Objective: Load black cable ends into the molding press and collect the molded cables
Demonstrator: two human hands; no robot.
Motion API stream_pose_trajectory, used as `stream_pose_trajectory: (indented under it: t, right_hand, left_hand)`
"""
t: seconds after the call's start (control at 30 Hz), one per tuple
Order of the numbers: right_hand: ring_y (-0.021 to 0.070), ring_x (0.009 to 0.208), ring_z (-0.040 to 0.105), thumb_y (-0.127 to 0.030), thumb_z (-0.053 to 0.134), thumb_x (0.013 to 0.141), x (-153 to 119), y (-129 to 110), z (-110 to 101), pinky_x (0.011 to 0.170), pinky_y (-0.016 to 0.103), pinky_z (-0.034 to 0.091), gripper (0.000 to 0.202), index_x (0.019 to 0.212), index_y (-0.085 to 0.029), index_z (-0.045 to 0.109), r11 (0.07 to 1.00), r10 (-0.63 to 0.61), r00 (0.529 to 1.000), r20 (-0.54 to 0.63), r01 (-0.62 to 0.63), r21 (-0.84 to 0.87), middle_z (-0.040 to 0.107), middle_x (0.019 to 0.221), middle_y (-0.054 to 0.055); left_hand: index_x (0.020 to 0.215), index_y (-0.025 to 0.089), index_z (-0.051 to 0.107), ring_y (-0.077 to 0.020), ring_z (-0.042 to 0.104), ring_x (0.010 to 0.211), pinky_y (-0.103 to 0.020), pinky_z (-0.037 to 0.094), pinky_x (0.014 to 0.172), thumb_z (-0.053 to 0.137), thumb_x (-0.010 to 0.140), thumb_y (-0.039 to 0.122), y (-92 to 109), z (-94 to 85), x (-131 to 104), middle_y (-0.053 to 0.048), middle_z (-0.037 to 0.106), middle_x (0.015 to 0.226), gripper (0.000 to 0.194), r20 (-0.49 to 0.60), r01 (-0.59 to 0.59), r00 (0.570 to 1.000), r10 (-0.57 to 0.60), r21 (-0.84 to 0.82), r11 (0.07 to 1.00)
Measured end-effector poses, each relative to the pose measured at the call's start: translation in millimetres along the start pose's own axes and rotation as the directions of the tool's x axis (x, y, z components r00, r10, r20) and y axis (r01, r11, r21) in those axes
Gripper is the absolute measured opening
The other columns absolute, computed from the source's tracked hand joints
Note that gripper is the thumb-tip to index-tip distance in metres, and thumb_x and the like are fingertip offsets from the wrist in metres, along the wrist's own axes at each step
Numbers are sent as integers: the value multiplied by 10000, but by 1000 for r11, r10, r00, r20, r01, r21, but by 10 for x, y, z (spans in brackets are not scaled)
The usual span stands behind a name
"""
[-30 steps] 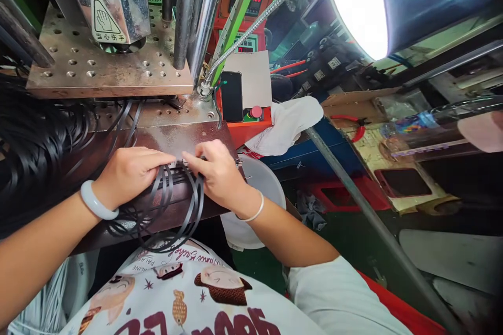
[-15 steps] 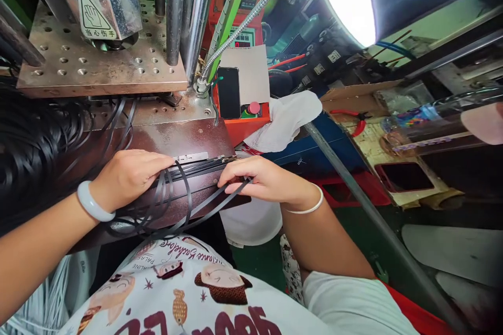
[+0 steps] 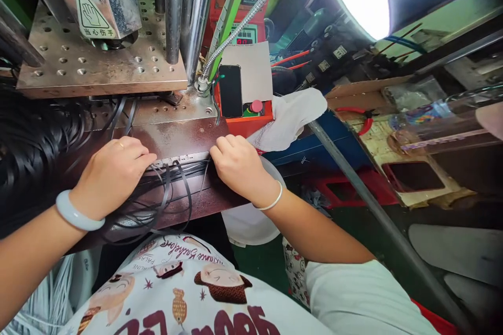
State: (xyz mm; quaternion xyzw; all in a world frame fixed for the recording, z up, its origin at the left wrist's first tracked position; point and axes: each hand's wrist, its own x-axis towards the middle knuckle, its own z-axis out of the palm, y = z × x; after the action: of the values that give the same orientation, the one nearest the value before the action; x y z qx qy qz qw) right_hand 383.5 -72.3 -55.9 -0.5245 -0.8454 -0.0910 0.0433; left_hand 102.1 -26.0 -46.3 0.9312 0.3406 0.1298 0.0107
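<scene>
A slim metal bar with slots (image 3: 184,159) lies on the brown machine ledge (image 3: 165,138), and thin black cables (image 3: 167,188) loop from it toward my lap. My left hand (image 3: 113,172) is closed on the bar's left end, thumb and fingers pressed together. At the other end, my right hand (image 3: 238,167) has its fingers curled round the bar's right tip. More black cables lie just below the bar, between the hands.
A press with a drilled metal plate (image 3: 106,70) stands behind the ledge. A heap of black cable (image 3: 35,141) is at left. Beyond the right hand are a phone (image 3: 230,91), a red button (image 3: 257,106), a white cloth (image 3: 293,115) and a slanting metal pole (image 3: 353,183).
My right hand has let go of the cable strands and moved up to the bar's right end. My left hand has shifted slightly left, and the bar has moved left with it.
</scene>
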Motion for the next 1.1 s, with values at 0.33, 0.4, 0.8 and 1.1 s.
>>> stream_pose_trajectory:
  t: [0.33, 0.4, 0.8, 1.1]
  right_hand:
    - [206, 890, 625, -116, 462, 918, 166, -167, 244, 772, 338, 524, 254, 942, -196, 702, 806, 202, 921, -332, 36, 590, 668, 953, 102]
    - [196, 870, 649, -135, 490, 908, 195, -193, 277, 781, 333, 539, 221, 929, -200, 700, 711, 238, 923, -302, 46, 702, 694, 921, 82]
    - [218, 810, 606, -35, 426, 803, 216, -249, 244, 766, 341, 498, 304, 888, -143, 697, 822, -56, 979, -195, 156, 548, 697, 862, 115]
    - [158, 715, 598, -107, 529, 893, 89, -10, -12, 663, 264, 460, 167, 1008, -156, 640, 743, -128, 989, -77, 147, 653, 686, 830, 52]
  left_hand:
    - [901, 163, 732, -314, 664, 897, -421, 536, 731, 305, 936, 147, 135, -151, 52, -146, 694, 928, 429, 40, 59, 997, -65, 150, 987]
    - [957, 188, 742, -258, 686, 887, -368, 550, 774, 360, 960, 187, 80, -153, 68, -105, 731, 955, 382, -74, 65, 995, -73, -102, 993]
    - [908, 201, 755, -141, 728, 842, -239, 569, 831, 476, 896, 94, 12, 112, -16, -13, 784, 914, 299, -263, 7, 953, -148, -471, 882]
    - [916, 175, 770, -134, 742, 807, -226, 590, 821, 479, 895, 91, 5, 202, -14, -2, 792, 905, 304, -275, 1, 953, -128, -419, 908]
